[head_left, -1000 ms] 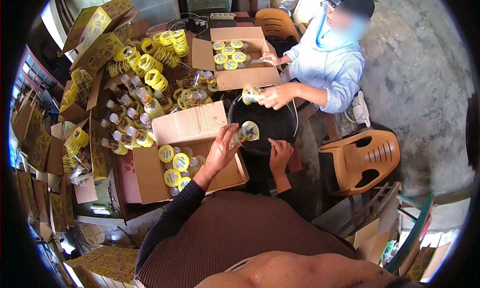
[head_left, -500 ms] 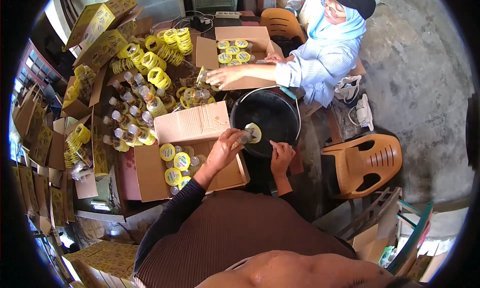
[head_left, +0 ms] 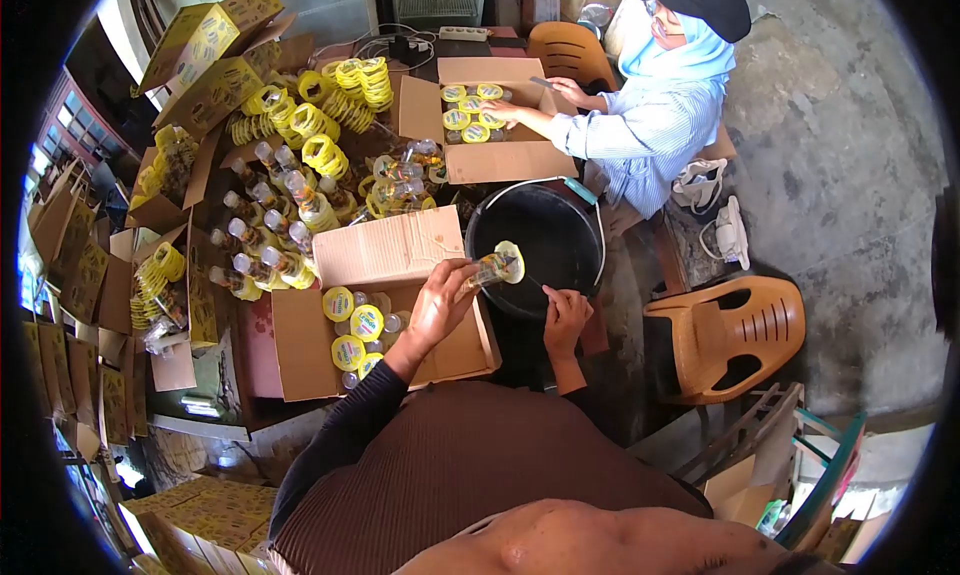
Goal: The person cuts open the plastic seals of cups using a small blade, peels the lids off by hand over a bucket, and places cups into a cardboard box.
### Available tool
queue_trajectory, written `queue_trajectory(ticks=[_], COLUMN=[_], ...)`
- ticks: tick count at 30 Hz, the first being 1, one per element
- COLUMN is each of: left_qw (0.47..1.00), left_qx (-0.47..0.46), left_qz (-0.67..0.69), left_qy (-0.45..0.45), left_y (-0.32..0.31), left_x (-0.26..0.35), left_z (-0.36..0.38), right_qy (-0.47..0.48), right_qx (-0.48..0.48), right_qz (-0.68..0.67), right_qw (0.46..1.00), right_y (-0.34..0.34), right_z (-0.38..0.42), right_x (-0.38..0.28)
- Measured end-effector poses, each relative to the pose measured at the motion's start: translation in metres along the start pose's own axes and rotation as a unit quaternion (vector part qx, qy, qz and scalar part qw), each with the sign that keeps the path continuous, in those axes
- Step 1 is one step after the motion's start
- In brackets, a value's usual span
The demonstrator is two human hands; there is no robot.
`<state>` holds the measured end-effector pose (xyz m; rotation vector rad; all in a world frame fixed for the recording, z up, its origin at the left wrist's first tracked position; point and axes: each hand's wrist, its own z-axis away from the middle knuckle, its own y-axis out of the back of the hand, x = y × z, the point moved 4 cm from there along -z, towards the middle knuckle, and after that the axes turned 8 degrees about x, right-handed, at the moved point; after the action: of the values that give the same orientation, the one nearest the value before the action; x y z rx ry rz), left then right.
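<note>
My left hand (head_left: 443,301) is closed round a clear plastic cup (head_left: 492,268), tilted with its pale-yellow-rimmed end over the black bucket (head_left: 555,225). Dark and orange bits show inside the cup. At the bucket's near rim, my right hand (head_left: 566,320) has thumb and forefinger pinched together; something thin may be between them, too small to name. Left of the bucket stands an open cardboard box (head_left: 300,350), its flap raised. Inside it are several clear cups with round yellow-and-white lids (head_left: 367,323).
Clear cups with yellow bands (head_left: 265,230) crowd the table at left, beside stacks of yellow rings (head_left: 365,83). Across from me a person (head_left: 650,125) handles lidded cups in a second cardboard box (head_left: 510,163). An orange plastic chair (head_left: 735,335) stands at right.
The other person's hand has moved from the cups on the table to the far box, leaving a cup behind. My hands keep nearly the same pose; the cup has turned slightly.
</note>
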<state>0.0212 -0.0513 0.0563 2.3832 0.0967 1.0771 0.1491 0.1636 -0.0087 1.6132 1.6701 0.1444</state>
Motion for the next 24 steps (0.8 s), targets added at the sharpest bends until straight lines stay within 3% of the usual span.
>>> queue_trajectory(ticks=[3,5,7,11,13,15,16,20,24], left_qw=[0.999,0.996,0.984,0.970,0.968,0.956,0.949,0.950,0.955], left_qx=[-0.024,0.064,0.123,0.208,0.205,0.236,0.252,0.229,0.188], left_qz=[0.013,0.013,0.015,-0.015,0.001,-0.146,-0.151,-0.148,-0.184], left_qy=[0.042,0.052,0.126,0.127,0.142,0.098,0.117,0.152,0.136], left_y=[0.002,0.014,0.024,0.047,0.051,0.054,0.053,0.050,0.055], left_x=[-0.014,-0.027,-0.051,-0.102,-0.130,-0.146,-0.156,-0.183,-0.159], left_z=[0.004,-0.004,-0.011,-0.041,-0.058,-0.069,-0.067,-0.040,0.007], right_qy=[0.003,0.007,0.008,0.014,0.007,0.010,0.010,0.010,0.011], right_qx=[-0.002,0.006,0.010,0.012,0.011,0.010,0.009,0.012,0.006], right_qz=[0.005,0.005,0.007,0.006,0.006,0.006,0.007,0.016,0.021], right_qw=[1.000,1.000,1.000,1.000,1.000,1.000,1.000,1.000,1.000], right_y=[0.002,-0.001,-0.001,0.000,0.000,0.001,0.002,0.000,-0.003], right_z=[0.005,0.003,0.004,0.004,0.003,0.003,0.003,0.005,0.006], right_x=[0.001,0.000,0.001,0.000,-0.001,-0.003,-0.003,0.000,0.003])
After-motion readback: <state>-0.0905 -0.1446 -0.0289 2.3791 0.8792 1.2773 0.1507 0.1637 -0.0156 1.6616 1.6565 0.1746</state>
